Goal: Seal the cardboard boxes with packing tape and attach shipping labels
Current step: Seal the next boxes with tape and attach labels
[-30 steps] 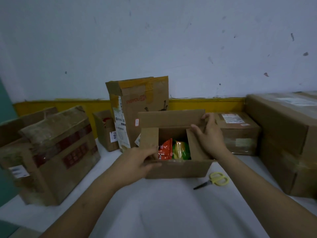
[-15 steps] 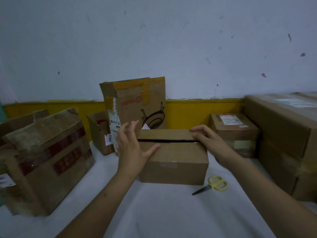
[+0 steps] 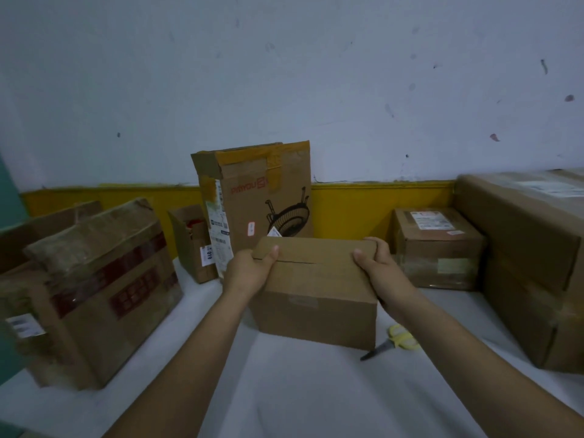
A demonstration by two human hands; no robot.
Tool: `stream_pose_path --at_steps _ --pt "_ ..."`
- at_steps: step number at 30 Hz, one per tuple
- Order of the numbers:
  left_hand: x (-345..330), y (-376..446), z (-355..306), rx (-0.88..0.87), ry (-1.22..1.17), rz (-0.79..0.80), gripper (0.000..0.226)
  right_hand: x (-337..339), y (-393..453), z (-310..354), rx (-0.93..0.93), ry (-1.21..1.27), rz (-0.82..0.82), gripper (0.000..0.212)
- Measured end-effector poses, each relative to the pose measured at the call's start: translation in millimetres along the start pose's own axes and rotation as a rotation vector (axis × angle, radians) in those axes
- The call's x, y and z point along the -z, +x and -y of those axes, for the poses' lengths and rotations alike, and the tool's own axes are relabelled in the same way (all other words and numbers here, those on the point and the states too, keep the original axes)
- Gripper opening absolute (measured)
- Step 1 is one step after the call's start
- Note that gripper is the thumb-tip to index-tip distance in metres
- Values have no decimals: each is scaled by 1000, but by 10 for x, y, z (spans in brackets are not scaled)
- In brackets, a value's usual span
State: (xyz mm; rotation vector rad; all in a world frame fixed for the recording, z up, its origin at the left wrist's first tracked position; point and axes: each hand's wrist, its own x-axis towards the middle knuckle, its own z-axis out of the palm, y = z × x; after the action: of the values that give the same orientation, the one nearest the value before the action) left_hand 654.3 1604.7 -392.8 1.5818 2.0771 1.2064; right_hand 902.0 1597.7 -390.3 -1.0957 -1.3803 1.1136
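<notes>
- Hands grip a small brown cardboard box (image 3: 316, 292) at the middle of a white-covered bench (image 3: 284, 390).
- Left hand (image 3: 249, 270) curls round the box's upper left corner, thumb lying on the top flap.
- Right hand (image 3: 379, 267) curls round the upper right corner, thumb on top, fingers wrapped behind and out of sight.
- Both top flaps are folded down, and a thin dark seam runs left to right between them. No tape is visible on that seam.
- Long axis of the box runs left to right, with one broad side facing the viewer.
- Open white bench stretches in front of the box, between the forearms and beyond them.
- Yellow-handled scissors (image 3: 395, 341) lie just beside the box's lower right corner, blades pointing left; the box partly hides them.
- Tall upright carton (image 3: 262, 197) stands right behind the box against the wall, with a small open box (image 3: 192, 245) at its left.
- Worn box with dark red tape (image 3: 94, 289) sits well to the left, its near edge blurred.
- Labelled box (image 3: 439, 248) sits to the right, and beyond it a large carton (image 3: 531, 263) is cut off by the frame edge.
- Label print is too small and dim to read.
</notes>
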Motion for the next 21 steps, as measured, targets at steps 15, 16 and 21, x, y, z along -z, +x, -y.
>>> stream_pose_path --at_steps 15,16,21 --pt "135 555 -80 -153 255 424 38 -257 -500 154 499 -1117 483 65" --pt "107 560 -107 -146 324 434 39 -246 -512 139 523 -1134 490 68" --pt "57 567 -74 -178 422 356 40 -238 -399 149 580 -1143 544 72"
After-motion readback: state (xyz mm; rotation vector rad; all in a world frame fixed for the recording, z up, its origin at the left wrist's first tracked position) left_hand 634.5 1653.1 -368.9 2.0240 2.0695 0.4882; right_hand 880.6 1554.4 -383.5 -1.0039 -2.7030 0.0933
